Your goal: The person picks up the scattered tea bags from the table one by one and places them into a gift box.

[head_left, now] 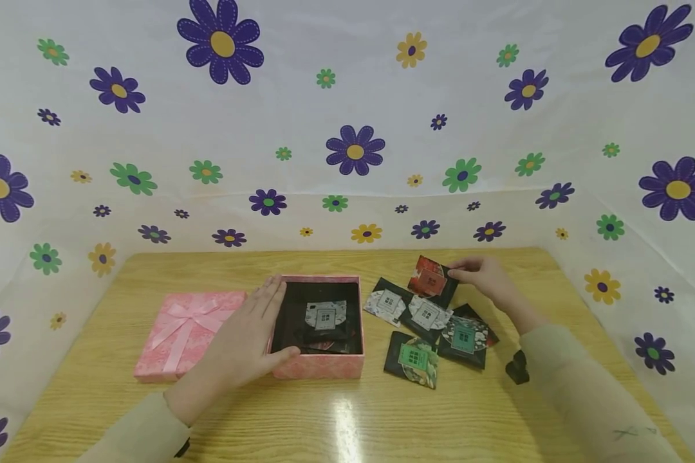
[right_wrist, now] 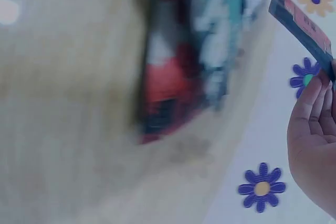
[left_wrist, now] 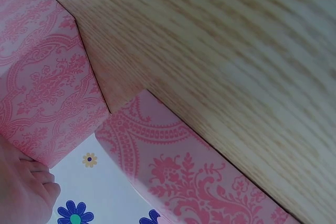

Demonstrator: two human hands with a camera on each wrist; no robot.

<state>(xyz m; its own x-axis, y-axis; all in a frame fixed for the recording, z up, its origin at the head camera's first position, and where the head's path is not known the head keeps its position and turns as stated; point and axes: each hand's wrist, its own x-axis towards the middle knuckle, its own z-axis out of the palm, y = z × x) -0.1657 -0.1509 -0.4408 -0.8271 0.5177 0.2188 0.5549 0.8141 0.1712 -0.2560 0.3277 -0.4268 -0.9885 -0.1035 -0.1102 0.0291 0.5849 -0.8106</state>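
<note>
Left hand [head_left: 249, 344] flat, fingers straight, steadying open pink patterned cardboard box [head_left: 318, 366] — right hand [head_left: 486, 276] pinching red-and-black square sachet [head_left: 431, 278] near surface's far edge.

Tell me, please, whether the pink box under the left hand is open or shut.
Open: the pink box has no lid on, dark packets show inside, and the bow-topped lid lies beside it.

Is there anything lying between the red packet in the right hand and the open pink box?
Yes. The red packet, pinched by the right hand, has a grey-labelled packet lying on the table between it and the box. Lifted over, nothing blocks the opening; the left hand rests on the box's left wall.
</note>
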